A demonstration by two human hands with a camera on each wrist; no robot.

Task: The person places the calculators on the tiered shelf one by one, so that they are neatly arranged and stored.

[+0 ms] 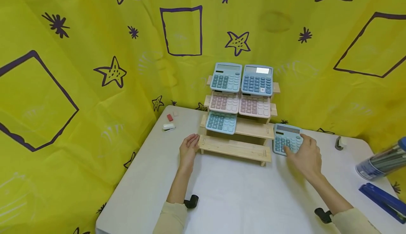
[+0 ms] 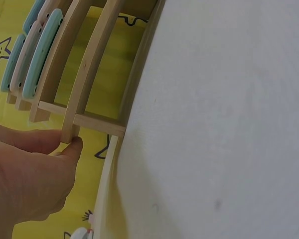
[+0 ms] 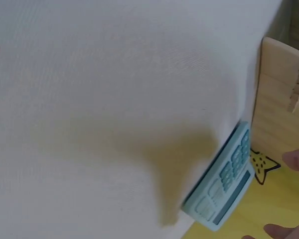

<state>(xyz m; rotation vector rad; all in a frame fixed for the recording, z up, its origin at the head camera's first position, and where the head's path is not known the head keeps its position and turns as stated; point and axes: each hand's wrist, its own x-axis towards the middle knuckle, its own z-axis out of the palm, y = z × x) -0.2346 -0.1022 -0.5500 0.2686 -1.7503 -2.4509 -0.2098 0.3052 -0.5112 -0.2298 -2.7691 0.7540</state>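
Observation:
A tiered wooden display rack (image 1: 234,148) stands at the back of the table. My left hand (image 1: 188,153) pinches the left end of its lowest step between thumb and fingers, as the left wrist view shows up close. Beside the rack's right end lies a light blue calculator (image 1: 280,143), flat on the table. Over it hovers my right hand (image 1: 306,160), thumb and fingers spread; in the right wrist view the fingertips (image 3: 296,159) are apart from the calculator. Two blue calculators (image 1: 226,77) lean on the top tier, two pink calculators (image 1: 254,106) below, and one teal calculator (image 1: 221,123) on the third tier's left.
At the table's left lie a white stapler (image 1: 168,127) and a red eraser (image 1: 170,117). On the right are a small tape dispenser (image 1: 339,143), a tub of pencils (image 1: 371,170) and a blue stapler (image 1: 383,200). A yellow patterned curtain (image 1: 190,75) hangs close behind.

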